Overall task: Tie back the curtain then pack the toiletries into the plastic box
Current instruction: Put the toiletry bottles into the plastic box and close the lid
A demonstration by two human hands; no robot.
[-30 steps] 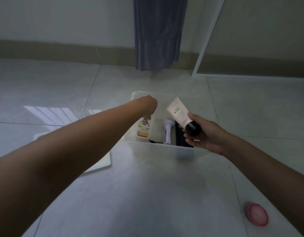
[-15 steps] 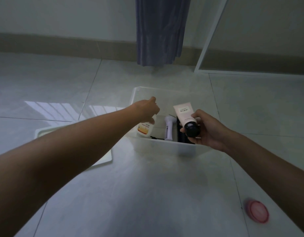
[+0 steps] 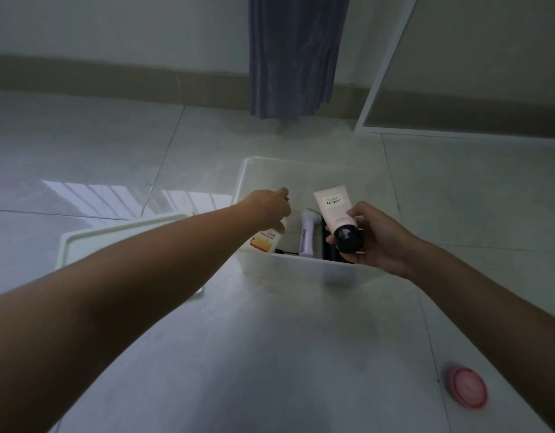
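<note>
A clear plastic box (image 3: 304,271) stands on the tiled floor ahead of me. My left hand (image 3: 270,207) reaches into its left side and grips the top of a white bottle with an orange label (image 3: 265,242). A pale lilac bottle (image 3: 307,234) lies in the middle of the box, with dark items beside it. Over the box's right side, my right hand (image 3: 376,239) holds a cream tube with a black cap (image 3: 337,218), cap toward me. The purple curtain (image 3: 293,54) hangs behind the box.
The box's white lid (image 3: 113,237) lies on the floor to the left, partly under my left arm. A round pink container (image 3: 466,387) sits on the floor at the lower right. A white door frame (image 3: 385,67) rises at the back right.
The right hand has brought the tube lower and further over the box's right side. The left hand stays on the orange-labelled bottle, pushed slightly deeper into the box.
</note>
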